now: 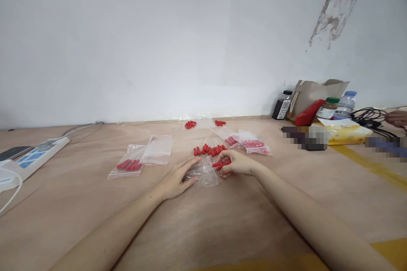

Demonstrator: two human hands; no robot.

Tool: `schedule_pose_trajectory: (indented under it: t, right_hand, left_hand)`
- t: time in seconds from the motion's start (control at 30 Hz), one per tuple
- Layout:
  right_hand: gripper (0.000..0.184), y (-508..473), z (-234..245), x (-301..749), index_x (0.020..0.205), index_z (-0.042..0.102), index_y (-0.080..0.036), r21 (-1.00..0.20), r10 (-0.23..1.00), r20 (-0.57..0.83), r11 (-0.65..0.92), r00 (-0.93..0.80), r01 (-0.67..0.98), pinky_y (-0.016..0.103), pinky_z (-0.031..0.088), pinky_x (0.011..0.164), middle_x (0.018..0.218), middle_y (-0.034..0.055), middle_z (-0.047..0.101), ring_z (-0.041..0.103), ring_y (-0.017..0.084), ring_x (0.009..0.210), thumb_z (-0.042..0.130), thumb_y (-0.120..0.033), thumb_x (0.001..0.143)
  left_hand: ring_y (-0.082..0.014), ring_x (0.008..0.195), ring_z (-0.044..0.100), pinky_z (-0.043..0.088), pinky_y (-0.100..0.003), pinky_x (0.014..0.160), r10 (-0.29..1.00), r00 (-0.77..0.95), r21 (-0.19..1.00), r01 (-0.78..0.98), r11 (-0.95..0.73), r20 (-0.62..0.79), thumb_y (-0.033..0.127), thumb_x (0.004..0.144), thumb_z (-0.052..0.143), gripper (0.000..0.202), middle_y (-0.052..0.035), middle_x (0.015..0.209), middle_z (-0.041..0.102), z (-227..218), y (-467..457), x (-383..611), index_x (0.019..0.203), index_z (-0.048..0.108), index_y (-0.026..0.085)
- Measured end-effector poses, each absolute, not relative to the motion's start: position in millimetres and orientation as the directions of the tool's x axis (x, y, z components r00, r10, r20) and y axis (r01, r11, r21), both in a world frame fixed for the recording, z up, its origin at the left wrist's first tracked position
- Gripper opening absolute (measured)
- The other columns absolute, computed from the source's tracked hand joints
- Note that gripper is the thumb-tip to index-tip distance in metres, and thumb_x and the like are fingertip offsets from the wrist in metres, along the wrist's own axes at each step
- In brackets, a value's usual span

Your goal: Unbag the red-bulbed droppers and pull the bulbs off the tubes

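A clear plastic zip bag (205,173) lies between my two hands. My left hand (176,180) rests at its left side, fingers stretched out and thumb apart, touching the plastic. Pinched in the closed fingers of my right hand (237,163) are red-handled sticks (219,165), their handles at the bag's right edge; how many is hard to tell. Just beyond lies a row of similar red-handled sticks (213,149), thin pale shafts pointing away from me. To the left, a filled bag (129,164) holds several red handles beside a stack of flat bags (158,150).
More filled bags (254,144) lie to the right of the row, and small red piles (190,124) near the wall. A power strip (34,161) stands far left. At the right are a dark bottle (282,106), a yellow tissue pack (346,133), cables and another person's hand (397,118).
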State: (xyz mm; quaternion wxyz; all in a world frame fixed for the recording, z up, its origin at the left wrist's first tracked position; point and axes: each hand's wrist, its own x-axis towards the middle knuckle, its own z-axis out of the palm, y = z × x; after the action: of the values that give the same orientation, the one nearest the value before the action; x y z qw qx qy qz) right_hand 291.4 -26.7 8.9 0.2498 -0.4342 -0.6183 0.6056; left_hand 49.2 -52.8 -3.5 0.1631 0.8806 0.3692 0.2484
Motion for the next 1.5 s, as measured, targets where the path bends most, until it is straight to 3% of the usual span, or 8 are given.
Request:
schedule_pose_trajectory:
  t: [0.17, 0.5, 0.73, 0.87, 0.97, 1.1, 1.27, 1.5]
  right_hand:
    - [0.026, -20, 9, 297, 0.075, 0.054, -0.013, -0.964, 0.872, -0.257, -0.262, -0.416, 0.046, 0.020, 0.050, 0.058, 0.070, 0.0006, 0.061, 0.058, 0.007, 0.059, 0.072, -0.019, 0.059]
    - [0.020, -18, 9, 295, 0.072, 0.053, -0.013, -0.934, 0.898, -0.354, -0.352, -0.263, 0.056, 0.021, 0.053, 0.052, 0.069, 0.0006, 0.060, 0.060, 0.009, 0.058, 0.070, -0.015, 0.063]
    - [0.021, -15, 49, 335, 0.068, 0.056, -0.013, -0.984, 0.945, -0.167, -0.139, -0.282, 0.116, 0.020, 0.052, 0.061, 0.067, 0.0025, 0.063, 0.061, 0.011, 0.065, 0.072, -0.010, 0.055]
    - [0.021, -13, 71, 346, 0.079, 0.057, -0.015, -0.969, 0.978, 0.158, 0.180, -0.136, 0.167, 0.022, 0.051, 0.059, 0.073, 0.0034, 0.064, 0.061, 0.011, 0.064, 0.069, -0.018, 0.062]
    - [0.018, 1, 62, 322, 0.083, 0.056, -0.016, -0.872, 0.901, 0.434, 0.425, -0.020, 0.244, 0.026, 0.050, 0.063, 0.080, 0.0040, 0.064, 0.060, 0.013, 0.070, 0.063, -0.019, 0.067]
    - [0.011, 23, 35, 273, 0.082, 0.059, -0.015, -0.538, 0.730, 0.655, 0.633, -0.197, 0.556, 0.028, 0.045, 0.072, 0.081, 0.0048, 0.063, 0.057, 0.014, 0.075, 0.053, -0.014, 0.072]
    - [0.022, 32, 17, 235, 0.091, 0.060, -0.014, -0.288, 0.725, 0.572, 0.615, -0.383, 0.735, 0.026, 0.040, 0.079, 0.095, 0.0089, 0.061, 0.054, 0.015, 0.089, 0.042, -0.009, 0.080]
    - [0.020, 33, 6, 213, 0.089, 0.061, -0.013, -0.223, 0.741, 0.465, 0.628, -0.485, 0.745, 0.026, 0.037, 0.082, 0.096, 0.0099, 0.061, 0.052, 0.017, 0.093, 0.045, -0.008, 0.077]
  left_hand:
    - [-0.0194, 0.130, 0.023, 0.023, -0.039, 0.106, 0.644, 0.699, 0.444, 0.492, -0.749, 0.311, 0.029, 0.085, 0.043, 0.044, 0.0000, 0.139, 0.031, -4, -50, 49, 0.129, 0.037, 0.029]
    - [-0.0179, 0.130, 0.022, 0.019, -0.040, 0.107, 0.612, 0.773, 0.372, 0.525, -0.766, 0.168, 0.031, 0.089, 0.034, 0.042, 0.0019, 0.139, 0.032, -4, -45, 48, 0.131, 0.033, 0.030]
    - [-0.0182, 0.132, 0.017, 0.011, -0.042, 0.108, 0.629, 0.776, 0.355, 0.577, -0.736, 0.041, 0.035, 0.090, 0.030, 0.043, 0.0036, 0.141, 0.027, 5, -48, 46, 0.133, 0.027, 0.032]
    - [-0.0220, 0.125, 0.033, 0.026, -0.039, 0.103, 0.650, 0.759, 0.514, 0.571, -0.640, -0.034, 0.041, 0.081, 0.048, 0.045, -0.0016, 0.134, 0.040, 14, -40, 41, 0.125, 0.044, 0.028]
    - [-0.0225, 0.109, 0.050, 0.039, -0.035, 0.092, 0.795, 0.605, 0.626, 0.601, -0.496, 0.049, 0.044, 0.077, 0.052, 0.042, -0.0053, 0.119, 0.056, 13, -24, 46, 0.113, 0.055, 0.023]
    - [-0.0281, 0.115, 0.044, 0.035, -0.039, 0.094, 0.925, 0.258, 0.549, 0.747, -0.374, 0.278, 0.048, 0.068, 0.060, 0.067, -0.0124, 0.127, 0.046, 6, 0, 66, 0.124, 0.042, 0.017]
    - [-0.0307, 0.119, 0.039, 0.032, -0.040, 0.097, 0.939, 0.212, 0.553, 0.764, -0.332, 0.271, 0.047, 0.060, 0.067, 0.084, -0.0159, 0.131, 0.041, -1, 20, 77, 0.130, 0.033, 0.014]
    - [-0.0256, 0.110, 0.049, 0.036, -0.041, 0.096, 0.902, 0.323, 0.783, 0.464, -0.414, 0.286, 0.028, 0.057, 0.073, 0.078, -0.0117, 0.121, 0.051, -23, 46, 54, 0.126, 0.039, 0.017]
